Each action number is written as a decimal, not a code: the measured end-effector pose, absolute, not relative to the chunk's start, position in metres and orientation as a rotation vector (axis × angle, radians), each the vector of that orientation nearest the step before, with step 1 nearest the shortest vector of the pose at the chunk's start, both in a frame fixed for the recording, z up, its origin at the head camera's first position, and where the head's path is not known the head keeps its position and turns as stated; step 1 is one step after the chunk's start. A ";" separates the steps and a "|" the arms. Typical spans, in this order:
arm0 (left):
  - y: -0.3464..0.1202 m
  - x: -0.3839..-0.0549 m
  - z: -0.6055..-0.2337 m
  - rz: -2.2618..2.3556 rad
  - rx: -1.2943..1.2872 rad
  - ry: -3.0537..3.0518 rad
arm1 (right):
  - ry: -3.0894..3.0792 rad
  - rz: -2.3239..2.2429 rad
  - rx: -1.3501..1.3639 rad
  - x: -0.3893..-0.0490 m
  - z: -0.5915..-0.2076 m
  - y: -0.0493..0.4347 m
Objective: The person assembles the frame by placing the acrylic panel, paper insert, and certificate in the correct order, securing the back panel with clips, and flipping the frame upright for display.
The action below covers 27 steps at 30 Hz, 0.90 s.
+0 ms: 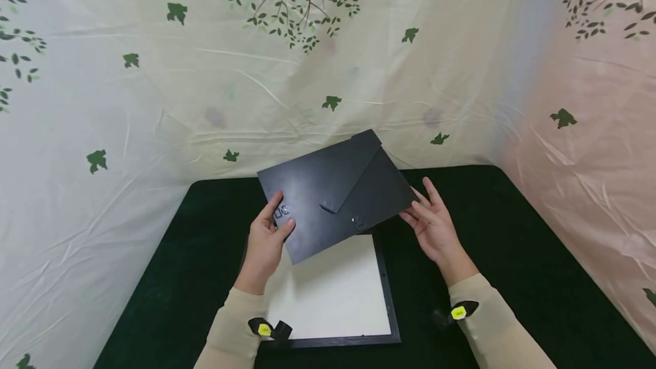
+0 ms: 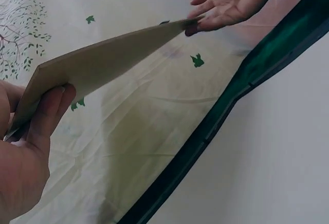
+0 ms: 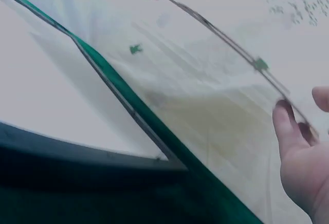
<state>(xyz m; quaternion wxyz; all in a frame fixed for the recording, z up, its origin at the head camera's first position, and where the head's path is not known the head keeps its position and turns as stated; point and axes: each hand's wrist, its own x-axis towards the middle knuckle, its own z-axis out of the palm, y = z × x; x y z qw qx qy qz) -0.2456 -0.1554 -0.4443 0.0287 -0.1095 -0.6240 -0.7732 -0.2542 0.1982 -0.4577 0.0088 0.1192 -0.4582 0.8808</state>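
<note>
A dark picture frame backing board [image 1: 312,204] is held up in the air, tilted, with a fold-out stand leg [image 1: 353,172] and small metal hangers on its upper face. My left hand [image 1: 263,246] grips its left edge, thumb on top and other fingers beneath. At the right corner, my right hand [image 1: 435,229] touches the board from below with loosely extended fingers, its thumb [image 3: 321,98] apart from the surface. The board's underside [image 2: 97,62] looks plain and brownish in the left wrist view. Below lies a black picture frame [image 1: 386,295] with a white sheet [image 1: 333,300] inside; the board hides its far left part.
The frame rests on a table with a dark green cloth [image 1: 189,255]. Behind the table hangs a pale curtain [image 1: 287,101] printed with leaves and branches, continuing along both sides. Each sleeve carries a small dark wrist device with a yellow tag.
</note>
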 end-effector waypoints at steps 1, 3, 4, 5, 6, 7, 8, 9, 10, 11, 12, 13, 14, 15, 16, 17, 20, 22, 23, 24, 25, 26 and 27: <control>-0.155 -0.245 -0.443 -2.376 -0.323 -1.916 | -1.444 2.732 0.367 -0.253 -0.457 0.193; -0.152 -0.243 -0.441 -2.384 -0.299 -1.874 | -1.487 2.701 0.359 -0.250 -0.455 0.182; -0.151 -0.242 -0.440 -2.382 -0.288 -1.859 | -1.514 2.688 0.369 -0.248 -0.455 0.175; -0.149 -0.241 -0.439 -2.373 -0.279 -1.850 | -1.540 2.681 0.373 -0.246 -0.454 0.168; -0.148 -0.240 -0.438 -2.365 -0.270 -1.842 | -1.569 2.675 0.381 -0.244 -0.453 0.160; -0.146 -0.239 -0.438 -2.358 -0.260 -1.837 | -1.587 2.676 0.390 -0.242 -0.452 0.152; -0.144 -0.238 -0.437 -2.365 -0.255 -1.817 | -1.606 2.675 0.395 -0.240 -0.452 0.144; -0.142 -0.237 -0.437 -2.365 -0.252 -1.807 | -1.618 2.678 0.399 -0.238 -0.451 0.135; -0.140 -0.237 -0.437 -2.360 -0.251 -1.803 | -1.630 2.683 0.404 -0.236 -0.451 0.127; -0.137 -0.236 -0.437 -2.365 -0.253 -1.788 | -1.635 2.690 0.401 -0.234 -0.450 0.120; -0.135 -0.235 -0.437 -2.366 -0.256 -1.782 | -1.643 2.694 0.401 -0.233 -0.450 0.112; -0.133 -0.235 -0.438 -2.363 -0.258 -1.781 | -1.648 2.697 0.394 -0.232 -0.450 0.106; -0.131 -0.234 -0.438 -2.361 -0.263 -1.783 | -1.658 2.691 0.388 -0.231 -0.450 0.100; -0.130 -0.233 -0.439 -2.358 -0.267 -1.788 | -1.661 2.688 0.376 -0.230 -0.450 0.094; -0.128 -0.232 -0.439 -2.351 -0.272 -1.798 | -1.665 2.683 0.364 -0.229 -0.450 0.090; -0.127 -0.232 -0.440 -2.347 -0.276 -1.809 | -1.668 2.673 0.347 -0.229 -0.450 0.087; -0.124 -0.231 -0.440 -2.330 -0.278 -1.848 | -1.658 2.653 0.286 -0.229 -0.453 0.082; -0.124 -0.231 -0.441 -2.305 -0.264 -1.884 | -1.649 2.648 0.264 -0.229 -0.455 0.083; -0.124 -0.231 -0.441 -2.290 -0.258 -1.903 | -1.649 2.645 0.264 -0.229 -0.456 0.084; -0.125 -0.231 -0.442 -2.276 -0.252 -1.918 | -1.651 2.641 0.263 -0.229 -0.457 0.085; -0.126 -0.232 -0.443 -2.256 -0.249 -1.933 | -1.652 2.638 0.271 -0.229 -0.457 0.087; -0.128 -0.233 -0.444 -2.207 -0.244 -1.964 | -1.656 2.631 0.282 -0.230 -0.458 0.089; -0.130 -0.234 -0.445 -2.145 -0.244 -1.993 | -1.665 2.621 0.292 -0.230 -0.458 0.091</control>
